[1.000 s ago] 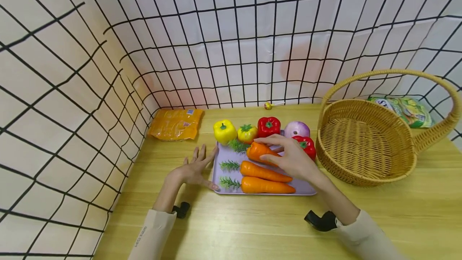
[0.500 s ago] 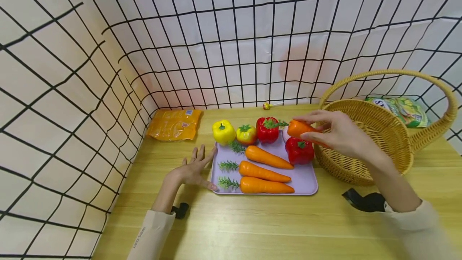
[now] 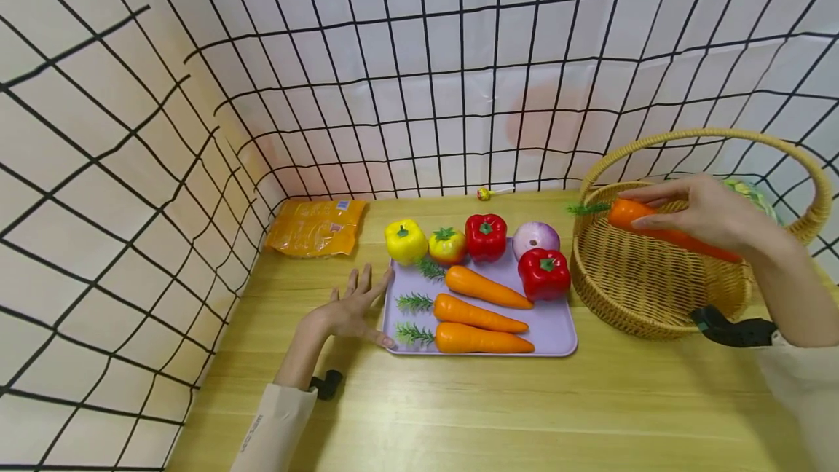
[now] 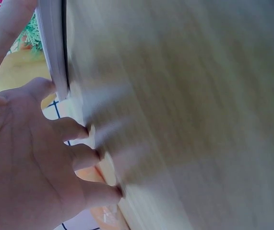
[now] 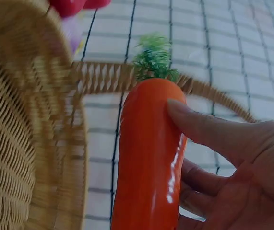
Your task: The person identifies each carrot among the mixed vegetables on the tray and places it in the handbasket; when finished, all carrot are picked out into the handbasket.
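Note:
Over the wicker basket point(image 3: 645, 315), my right hand point(image 3: 711, 217) pinches an orange carrot point(image 5: 148, 158) near its green-topped end; the carrot lies across the basket's opening, its leaves toward the left rim. My left hand point(image 3: 350, 315) rests with spread fingers at the left edge of the lilac tray point(image 3: 553, 333); in the left wrist view, fingertips point(image 4: 113, 192) touch the wooden table. Three carrots point(image 3: 481, 317) lie side by side on the tray. Along its back are a yellow pepper point(image 3: 405, 242), a yellow-red tomato-like vegetable point(image 3: 448, 245), red peppers point(image 3: 544, 275) and a purple onion point(image 3: 534, 237).
An orange plastic packet point(image 3: 317, 228) lies at the back left of the table. Near the back edge is a lollipop point(image 3: 485, 194). A green packet point(image 3: 754, 199) is partly hidden behind the basket. The basket's tall handle point(image 3: 708, 134) arches upward, and black-gridded walls enclose the back and left.
My right hand has lifted a carrot from the top of the tray's pile and carried it right, over the basket. My left hand has stayed at the tray's edge.

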{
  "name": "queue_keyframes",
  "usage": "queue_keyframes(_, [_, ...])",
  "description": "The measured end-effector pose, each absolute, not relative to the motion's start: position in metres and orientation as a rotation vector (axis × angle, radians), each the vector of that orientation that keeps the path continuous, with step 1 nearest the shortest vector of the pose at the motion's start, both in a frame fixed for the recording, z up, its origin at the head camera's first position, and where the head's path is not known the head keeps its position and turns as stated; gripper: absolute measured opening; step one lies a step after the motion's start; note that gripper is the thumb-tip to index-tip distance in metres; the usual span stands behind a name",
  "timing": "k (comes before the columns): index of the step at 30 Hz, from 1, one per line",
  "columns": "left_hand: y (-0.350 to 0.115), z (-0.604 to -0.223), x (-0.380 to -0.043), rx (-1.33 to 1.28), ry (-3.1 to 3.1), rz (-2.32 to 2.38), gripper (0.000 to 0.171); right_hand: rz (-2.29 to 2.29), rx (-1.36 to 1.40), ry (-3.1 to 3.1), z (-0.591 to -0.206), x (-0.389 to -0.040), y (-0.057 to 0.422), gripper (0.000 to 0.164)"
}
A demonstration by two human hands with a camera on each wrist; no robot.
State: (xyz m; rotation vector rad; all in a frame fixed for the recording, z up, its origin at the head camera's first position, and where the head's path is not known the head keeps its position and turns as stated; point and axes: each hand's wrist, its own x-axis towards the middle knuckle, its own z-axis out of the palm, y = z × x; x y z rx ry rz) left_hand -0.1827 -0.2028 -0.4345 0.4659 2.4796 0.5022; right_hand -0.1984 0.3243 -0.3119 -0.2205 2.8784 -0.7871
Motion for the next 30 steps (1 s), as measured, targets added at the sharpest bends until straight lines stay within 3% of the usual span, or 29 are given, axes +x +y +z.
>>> queue_keyframes(8, [-0.203, -0.434, -0.183, 0.471, 2.483, 0.515, 0.13, -0.769, -0.038, 2.868, -0.322, -0.217, 0.36, 0.063])
queue_keyframes(17, [-0.205, -0.434, -0.182, 0.465, 2.488, 0.515, 0.131, -0.889, 0.149, 3.019, -0.336, -0.238, 0.37, 0.061])
queue_keyframes(23, [-0.204, -0.436, -0.183, 0.47, 2.49, 0.517, 0.13, -0.956, 0.057, 3.028, -0.36, -0.252, 0.373, 0.052])
queue_keyframes(30, [-0.204, -0.436, -0.182, 0.458, 2.486, 0.525, 0.13, -0.927, -0.055, 2.857, -0.377, -0.261, 0.379, 0.053])
